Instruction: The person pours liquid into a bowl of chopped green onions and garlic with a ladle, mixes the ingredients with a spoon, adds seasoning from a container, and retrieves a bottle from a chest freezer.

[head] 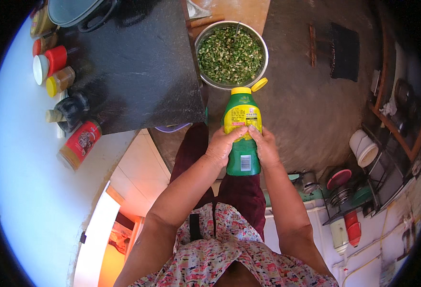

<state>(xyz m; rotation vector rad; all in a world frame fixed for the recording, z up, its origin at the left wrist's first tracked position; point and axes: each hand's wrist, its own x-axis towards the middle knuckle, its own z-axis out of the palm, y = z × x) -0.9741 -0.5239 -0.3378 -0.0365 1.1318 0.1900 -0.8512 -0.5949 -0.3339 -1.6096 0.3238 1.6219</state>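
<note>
A green plastic squeeze bottle (241, 152) with a yellow label is held between both my hands, its top pointing away from me. Its yellow flip cap (259, 84) stands open to the right of the neck. My left hand (222, 143) grips the bottle's left side and my right hand (266, 145) its right side, both thumbs on the label. Just beyond the neck is a metal bowl (266, 61) full of chopped green vegetables (228, 57) mixed with paler bits. A thin utensil handle (237, 32) sticks up from the mixture.
To the left is a dark countertop (149, 71) with jars, a black mortar (74, 107) and a red-labelled jar (81, 143) along the wall. A wooden board (239, 10) with a rolling pin (206, 20) lies behind the bowl. At right are a white bucket (364, 147) and a crowded rack.
</note>
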